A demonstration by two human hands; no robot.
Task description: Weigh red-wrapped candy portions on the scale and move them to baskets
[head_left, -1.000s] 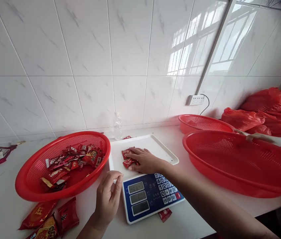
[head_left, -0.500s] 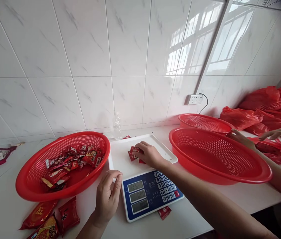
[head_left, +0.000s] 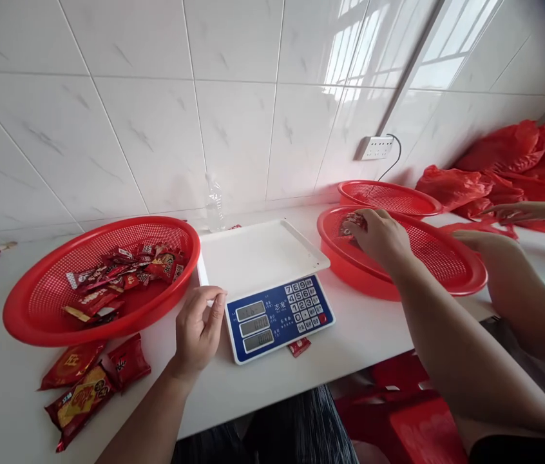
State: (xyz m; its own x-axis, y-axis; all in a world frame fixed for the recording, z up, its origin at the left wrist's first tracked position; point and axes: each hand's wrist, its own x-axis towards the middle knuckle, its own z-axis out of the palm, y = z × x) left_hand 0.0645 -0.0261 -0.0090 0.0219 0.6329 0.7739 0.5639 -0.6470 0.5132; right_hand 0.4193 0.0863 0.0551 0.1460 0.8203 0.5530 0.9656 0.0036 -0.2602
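My right hand (head_left: 386, 240) is over the near right red basket (head_left: 369, 274), closed on small red snack packets (head_left: 352, 223) that show beyond its fingertips. My left hand (head_left: 200, 330) rests beside the left edge of the white and blue digital scale (head_left: 277, 316), fingers curled in toward the thumb, with nothing visible in it. Bare white pan (head_left: 263, 254) tops the scale. To the left stands another red basket (head_left: 28, 322), holding many small red packets (head_left: 132, 267).
Larger snack packs (head_left: 84, 399) lie at the front left. One red packet (head_left: 299, 347) sticks out under the scale. A clear bottle (head_left: 214, 206) stands by the wall. Behind are another basket (head_left: 388, 187) and red bags (head_left: 499, 154). Another person's hands (head_left: 487, 241) are at the right.
My right hand has moved from the scale pan rightward to the basket, carrying the red packets. The pan no longer holds them. My left hand stays by the scale while the view has tilted down.
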